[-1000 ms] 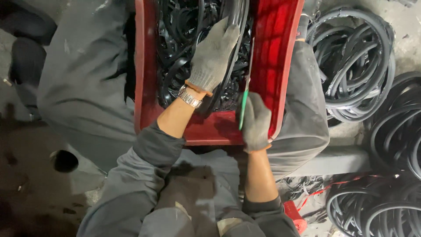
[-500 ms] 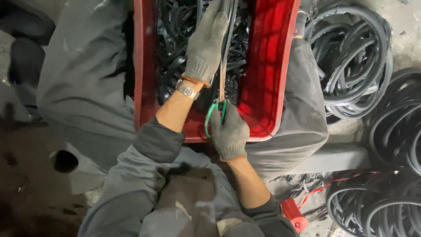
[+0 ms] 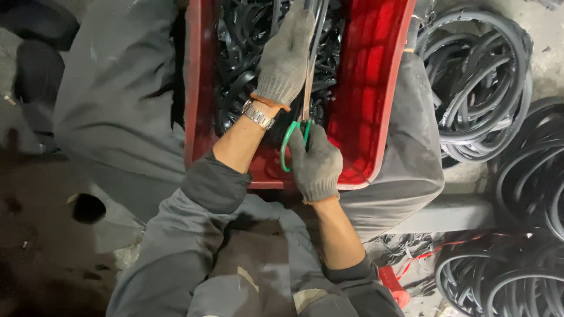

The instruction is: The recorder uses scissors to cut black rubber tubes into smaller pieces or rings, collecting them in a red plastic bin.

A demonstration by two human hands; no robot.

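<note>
Red crate (image 3: 376,94) centre-far, full of black rubber offcuts (image 3: 247,53); coiled black rings (image 3: 476,88) to the right. Left hand (image 3: 286,56) closed around a black strip (image 3: 320,26) running near-to-far. Right hand (image 3: 316,164), nearer, grips green-handled scissors (image 3: 292,141), blades along the strip. No labels visible.

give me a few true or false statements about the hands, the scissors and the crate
1. The right hand holds green-handled scissors. True.
2. The left hand is bare. False: it wears a grey glove, with a watch at the wrist.
3. The crate is blue. False: it is red.
4. Black rubber strips lie in the crate. True.
5. The coils lie inside the crate. False: they lie on the floor to its right.
</note>
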